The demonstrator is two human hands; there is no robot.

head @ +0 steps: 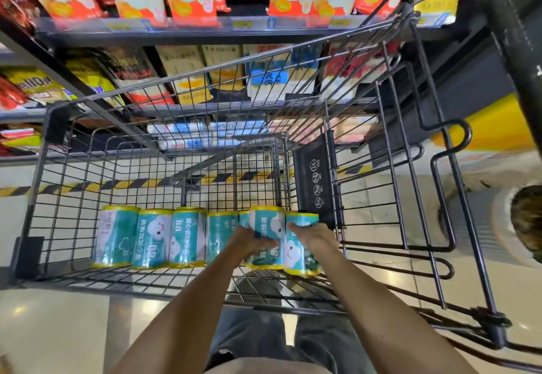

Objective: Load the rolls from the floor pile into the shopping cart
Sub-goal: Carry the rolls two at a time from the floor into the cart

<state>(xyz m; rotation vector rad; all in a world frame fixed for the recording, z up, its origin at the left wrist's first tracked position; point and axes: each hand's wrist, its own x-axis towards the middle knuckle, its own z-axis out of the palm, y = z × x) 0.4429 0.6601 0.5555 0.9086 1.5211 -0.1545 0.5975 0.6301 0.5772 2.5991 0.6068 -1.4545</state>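
Note:
Several teal rolls with yellow ends and cloud prints lie in a row on the floor of the dark wire shopping cart (52, 174). The leftmost roll (114, 235) lies near the cart's left wall. My left hand (249, 241) grips a roll (268, 227) at the right end of the row. My right hand (313, 237) grips the outermost right roll (299, 252), beside the black child-seat flap (315, 180). Both arms reach down into the basket. The floor pile is out of view.
Shelves (187, 32) stocked with packaged goods stand just beyond the cart. A yellow-black hazard stripe (88, 186) runs along the tiled floor below them. The cart's folded seat frame and handle bars (445, 168) rise at the right. My legs stand under the basket's near edge.

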